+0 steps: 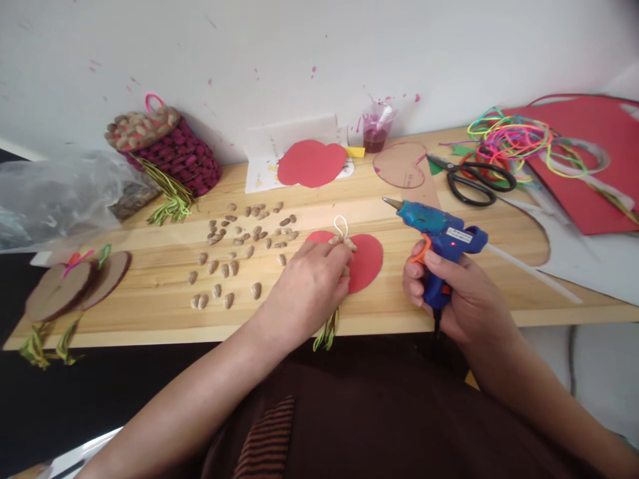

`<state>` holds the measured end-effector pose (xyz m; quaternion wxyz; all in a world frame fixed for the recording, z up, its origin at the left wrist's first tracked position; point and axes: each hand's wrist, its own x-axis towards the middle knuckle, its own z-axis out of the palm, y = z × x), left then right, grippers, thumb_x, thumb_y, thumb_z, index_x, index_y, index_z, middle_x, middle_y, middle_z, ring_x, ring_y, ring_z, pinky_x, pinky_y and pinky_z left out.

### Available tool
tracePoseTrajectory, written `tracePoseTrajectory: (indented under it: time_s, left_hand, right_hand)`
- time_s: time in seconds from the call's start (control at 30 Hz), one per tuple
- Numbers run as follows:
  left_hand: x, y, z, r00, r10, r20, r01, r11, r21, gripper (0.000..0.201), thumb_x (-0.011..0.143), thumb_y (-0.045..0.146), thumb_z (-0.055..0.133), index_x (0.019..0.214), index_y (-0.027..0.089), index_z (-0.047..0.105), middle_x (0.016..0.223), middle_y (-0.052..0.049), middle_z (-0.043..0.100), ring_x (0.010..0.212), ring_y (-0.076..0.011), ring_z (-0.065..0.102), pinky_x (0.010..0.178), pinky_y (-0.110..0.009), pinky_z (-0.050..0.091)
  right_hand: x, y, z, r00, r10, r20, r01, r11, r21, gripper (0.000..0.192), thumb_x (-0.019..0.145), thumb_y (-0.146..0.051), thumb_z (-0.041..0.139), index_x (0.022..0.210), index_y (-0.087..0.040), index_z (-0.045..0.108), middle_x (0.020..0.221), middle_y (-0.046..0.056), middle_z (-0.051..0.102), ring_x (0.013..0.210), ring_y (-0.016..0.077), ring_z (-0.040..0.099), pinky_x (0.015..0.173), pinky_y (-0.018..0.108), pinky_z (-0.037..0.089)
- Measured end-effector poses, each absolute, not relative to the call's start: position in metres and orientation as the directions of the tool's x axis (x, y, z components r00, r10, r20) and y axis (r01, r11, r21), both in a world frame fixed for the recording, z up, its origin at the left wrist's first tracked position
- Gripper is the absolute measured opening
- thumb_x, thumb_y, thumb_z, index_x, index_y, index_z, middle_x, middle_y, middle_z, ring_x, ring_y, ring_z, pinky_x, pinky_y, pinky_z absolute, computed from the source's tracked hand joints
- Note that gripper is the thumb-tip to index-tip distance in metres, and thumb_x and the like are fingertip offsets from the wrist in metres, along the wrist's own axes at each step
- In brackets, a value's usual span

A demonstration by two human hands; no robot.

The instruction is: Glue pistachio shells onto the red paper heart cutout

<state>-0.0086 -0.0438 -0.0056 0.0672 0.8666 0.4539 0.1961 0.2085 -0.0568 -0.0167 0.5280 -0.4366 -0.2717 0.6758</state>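
Note:
My right hand [449,286] grips a blue glue gun [439,233] by its handle, fingers at the orange trigger. Its metal nozzle points up and to the left, apart from the work, and a clear glue stick [534,273] sticks out behind. My left hand [314,283] is closed over a red heart-shaped cutout [368,263] near the table's front edge. Its fingertips point down and are mostly hidden, so what they pinch cannot be made out. A few peanuts [344,243] lie along the cutout's top, below a white cord loop [341,225]. A yellow-green tassel [327,330] hangs below.
Loose peanuts [237,233] are scattered left of my left hand. Black scissors [472,183], tangled colored cord [519,143] and red sheets [594,173] lie at right. Behind stand a cup of dark liquid [375,136] and a peanut-covered piece [174,156]; cardboard shapes [60,293] lie left.

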Motion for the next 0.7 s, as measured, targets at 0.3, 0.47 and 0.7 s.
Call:
tracePoseTrajectory:
  time_s: [0.3,0.47,0.7]
  left_hand:
    - [-0.014,-0.048,-0.002,0.512,0.809,0.289,0.729,-0.587,0.353,0.011,0.089,0.01,0.061,0.098,0.017,0.062,0.099,-0.007,0.072,0.09,-0.0216,0.066,0.085,-0.038,0.052]
    - [-0.057,-0.056,0.014,0.456,0.819,0.348,0.745,-0.565,0.355,0.01,0.094,0.019,0.064,0.104,0.019,0.066,0.097,-0.004,0.073,0.091,-0.0193,0.066,0.084,-0.033,0.053]
    - [-0.151,-0.093,0.016,0.111,0.966,0.234,0.89,-0.201,0.409,0.015,0.092,0.019,0.062,0.105,0.019,0.07,0.096,-0.004,0.074,0.082,-0.0173,0.069,0.078,-0.032,0.056]
  right_hand:
    - [0.21,-0.057,-0.019,-0.046,0.95,-0.307,-0.457,-0.294,-0.84,0.018,0.075,-0.029,0.08,0.085,-0.02,0.068,0.066,-0.002,0.062,0.052,0.0105,0.056,0.042,0.019,0.043]
    - [0.21,-0.055,-0.02,-0.025,0.946,-0.323,-0.451,-0.299,-0.841,0.023,0.069,-0.029,0.083,0.084,-0.019,0.069,0.064,-0.001,0.061,0.05,0.0108,0.055,0.041,0.019,0.042]
    - [0.208,-0.05,-0.022,0.022,0.922,-0.386,-0.404,-0.345,-0.847,0.029,0.059,-0.032,0.088,0.077,-0.021,0.068,0.06,0.0,0.057,0.046,0.0121,0.052,0.037,0.021,0.039]
